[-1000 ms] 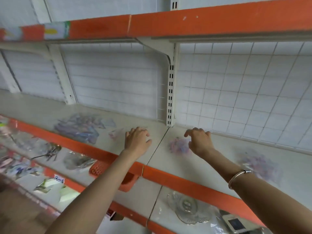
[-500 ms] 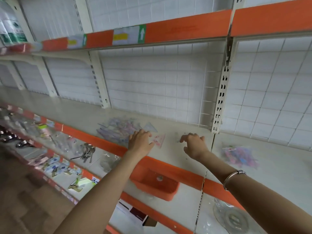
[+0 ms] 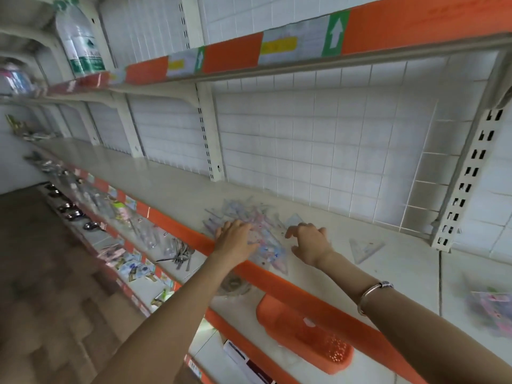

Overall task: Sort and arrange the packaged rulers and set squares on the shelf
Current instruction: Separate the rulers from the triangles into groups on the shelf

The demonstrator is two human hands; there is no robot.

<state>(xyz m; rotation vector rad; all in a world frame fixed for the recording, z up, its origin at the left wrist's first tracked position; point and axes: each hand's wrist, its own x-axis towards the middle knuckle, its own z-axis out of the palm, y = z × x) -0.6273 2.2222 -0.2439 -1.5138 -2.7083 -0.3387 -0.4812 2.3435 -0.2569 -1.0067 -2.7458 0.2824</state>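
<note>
Clear glossy plastic ruler packets (image 3: 250, 223) lie on a smooth, matt shelf (image 3: 155, 178).

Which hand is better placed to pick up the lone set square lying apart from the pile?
Probably the right hand: it holds nothing and is nearer the set square; the left hand rests on the pile.

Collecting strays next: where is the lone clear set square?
In the head view, the set square lies flat on the shelf, just right of the right hand, left of the slotted upright.
</note>
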